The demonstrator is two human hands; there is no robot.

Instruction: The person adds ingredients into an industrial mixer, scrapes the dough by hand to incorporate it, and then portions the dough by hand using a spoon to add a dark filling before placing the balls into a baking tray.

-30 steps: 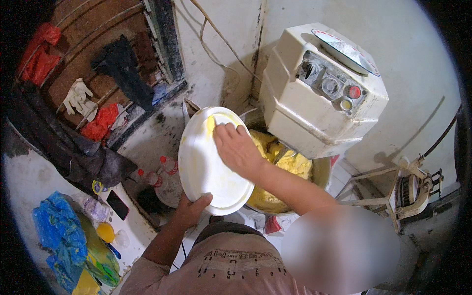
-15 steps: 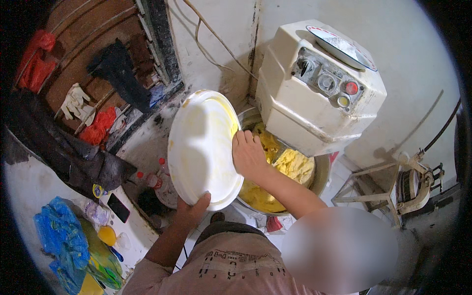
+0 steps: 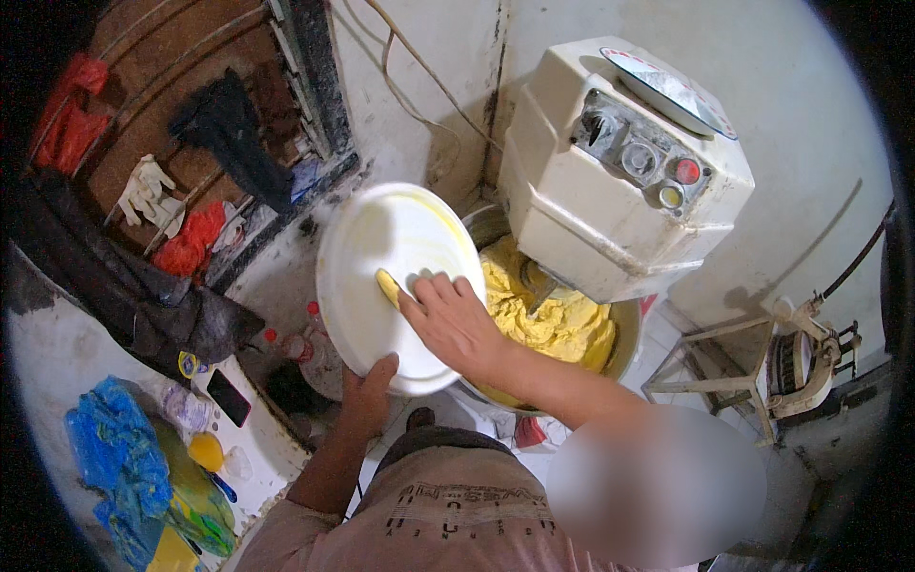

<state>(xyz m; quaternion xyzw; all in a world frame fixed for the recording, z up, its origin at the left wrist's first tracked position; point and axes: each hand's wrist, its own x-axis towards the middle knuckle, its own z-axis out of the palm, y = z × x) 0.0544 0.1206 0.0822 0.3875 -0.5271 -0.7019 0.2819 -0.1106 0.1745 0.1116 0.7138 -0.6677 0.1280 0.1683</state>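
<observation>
My left hand (image 3: 370, 386) is closed on the lower edge of a white round plastic lid (image 3: 360, 253), which is tilted toward me. My right hand (image 3: 446, 322) lies on the lid's face with its fingers bent and apart, beside a yellow streak of soft matter (image 3: 388, 286); more yellow smears mark the upper part. Behind the lid stands a steel mixing bowl (image 3: 624, 338) holding lumpy yellow dough (image 3: 572, 334), with a hook in it under the head of a cream-coloured mixer (image 3: 562, 191). The lid hides the bowl's left part.
An enamel dish (image 3: 667, 91) sits on the mixer. A metal-framed machine (image 3: 791, 362) stands at right. At lower left, a white surface holds a phone (image 3: 229, 398), bottles and blue plastic (image 3: 114, 458). Cloths and gloves (image 3: 148, 195) hang on bars at upper left. A cord runs down the wall.
The lid moved left and up, then slightly right and more tilted. My right hand went to its right edge, then back left across its face, where the yellow streak now shows beside my fingers.
</observation>
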